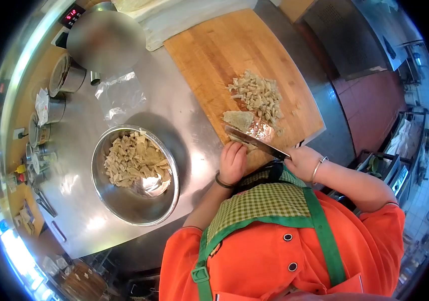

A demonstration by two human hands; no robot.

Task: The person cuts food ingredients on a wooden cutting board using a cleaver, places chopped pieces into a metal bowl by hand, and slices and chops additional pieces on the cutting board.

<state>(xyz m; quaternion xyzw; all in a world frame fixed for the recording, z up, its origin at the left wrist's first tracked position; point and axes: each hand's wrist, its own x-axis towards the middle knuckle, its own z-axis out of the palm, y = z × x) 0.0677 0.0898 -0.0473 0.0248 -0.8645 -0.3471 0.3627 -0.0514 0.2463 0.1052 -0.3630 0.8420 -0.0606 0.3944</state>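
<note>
My right hand (305,162) is closed around the handle of a kitchen knife (258,143). The blade slants up and left over the near edge of the wooden cutting board (214,60). My left hand (233,161) sits just below the blade, fingers bent together on a greyish-beige food piece (247,146), mostly hidden by the blade and fingers. Beyond the knife lies a larger uncut slab (238,119) of the same food. A heap of chopped pieces (258,96) spreads farther up the board.
To the left, a large steel bowl (176,200) holds more chopped pieces (136,158). A clear plastic bag (120,96) lies on the steel counter (81,205). Lidded containers (68,75) line the far left, near a scale display (72,16). Tongs (45,201) rest at the counter's left edge.
</note>
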